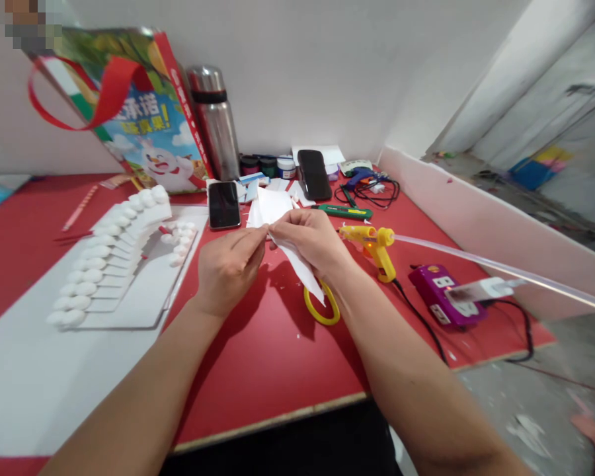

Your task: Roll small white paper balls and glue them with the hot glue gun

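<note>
Over the middle of the red table, my left hand (pixel 231 270) and my right hand (pixel 313 239) meet fingertip to fingertip. Both are closed in a pinch on a piece of white paper (pixel 301 270), whose pointed end hangs down below my right palm. The exact spot between the fingertips is mostly hidden. Under the paper's tip lies a yellow ring-shaped handle (pixel 322 321), partly covered by my right wrist. More white paper (pixel 272 203) lies just beyond my fingers.
A white model with rows of white rounded pieces (pixel 92 274) sits at left. A yellow glue gun (pixel 379 250) and purple power strip (pixel 443 297) are at right. Behind are phones (pixel 224 205), a green cutter (pixel 344 211), a steel flask (pixel 215 125) and a gift bag (pixel 153 132).
</note>
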### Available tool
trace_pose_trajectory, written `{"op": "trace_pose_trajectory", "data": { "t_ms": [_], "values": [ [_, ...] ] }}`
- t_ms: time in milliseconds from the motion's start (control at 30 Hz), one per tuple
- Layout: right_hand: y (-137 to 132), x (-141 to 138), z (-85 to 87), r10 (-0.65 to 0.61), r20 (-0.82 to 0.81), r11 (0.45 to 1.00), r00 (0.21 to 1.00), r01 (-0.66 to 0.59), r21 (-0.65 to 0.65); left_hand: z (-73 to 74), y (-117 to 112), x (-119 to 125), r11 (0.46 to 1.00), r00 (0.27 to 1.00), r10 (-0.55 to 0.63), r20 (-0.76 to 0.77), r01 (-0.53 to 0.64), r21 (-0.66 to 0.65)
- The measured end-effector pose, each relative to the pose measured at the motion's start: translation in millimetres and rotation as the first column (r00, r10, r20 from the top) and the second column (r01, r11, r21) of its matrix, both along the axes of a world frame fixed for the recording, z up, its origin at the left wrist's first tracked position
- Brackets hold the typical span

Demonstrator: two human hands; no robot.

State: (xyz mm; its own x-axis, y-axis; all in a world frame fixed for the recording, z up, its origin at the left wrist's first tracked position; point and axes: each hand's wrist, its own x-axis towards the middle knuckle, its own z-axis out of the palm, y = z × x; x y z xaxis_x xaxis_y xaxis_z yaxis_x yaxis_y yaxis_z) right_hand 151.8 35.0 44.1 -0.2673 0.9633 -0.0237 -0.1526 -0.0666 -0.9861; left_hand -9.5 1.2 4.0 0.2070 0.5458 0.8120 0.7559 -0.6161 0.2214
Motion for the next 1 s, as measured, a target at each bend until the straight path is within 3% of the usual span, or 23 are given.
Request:
{"op": "trace_pose_trajectory", "data": {
  "t_ms": [67,167,267,333,400,467,567,633,767,867,1000],
  "values": [
    [3,1,-1.8,-0.002,-0.014,1.000,1.000,0.002,0.014,0.5,-3,3,0.984,0.983,-0.051,0.175,0.080,-0.162],
    [6,3,-4.3,-0.001,0.029,0.993,1.000,-0.003,0.122,2.6,-6,7,0.910,0.892,-0.040,0.450,0.219,-0.352],
    [7,4,-5.5,0.009,0.083,0.977,0.997,-0.027,0.210,5.8,-6,8,0.859,0.822,-0.001,0.570,0.293,-0.420],
    [7,3,-5.9,0.024,0.084,0.975,0.996,-0.042,0.218,7.9,-6,6,0.866,0.827,-0.002,0.562,0.282,-0.412],
    [6,2,-5.4,0.048,0.054,0.987,0.997,-0.055,0.148,9.6,-5,4,0.898,0.865,-0.014,0.501,0.231,-0.375],
    [6,0,-3.5,0.081,-0.007,0.996,0.997,-0.081,-0.024,10.6,-5,3,0.933,0.910,-0.011,0.414,0.158,-0.323],
    [5,1,1.7,0.132,-0.125,0.942,0.983,-0.163,-0.292,10.8,-6,4,0.956,0.936,0.025,0.351,0.080,-0.283],
    [5,3,4.4,0.161,-0.165,0.919,0.973,-0.209,-0.335,10.7,-7,4,0.953,0.933,0.047,0.358,0.066,-0.296],
    [4,3,1.1,0.130,-0.060,0.965,0.990,-0.140,-0.221,10.7,-8,6,0.925,0.898,0.092,0.431,0.083,-0.370],
    [5,-2,-8.3,0.016,0.124,1.000,0.992,-0.013,-0.020,10.1,-9,9,0.896,0.854,0.128,0.505,0.118,-0.427],
    [6,-7,-18.9,-0.125,0.344,0.960,0.931,0.025,0.279,7.8,-8,8,0.917,0.896,0.129,0.424,0.055,-0.395]
  ]
}}
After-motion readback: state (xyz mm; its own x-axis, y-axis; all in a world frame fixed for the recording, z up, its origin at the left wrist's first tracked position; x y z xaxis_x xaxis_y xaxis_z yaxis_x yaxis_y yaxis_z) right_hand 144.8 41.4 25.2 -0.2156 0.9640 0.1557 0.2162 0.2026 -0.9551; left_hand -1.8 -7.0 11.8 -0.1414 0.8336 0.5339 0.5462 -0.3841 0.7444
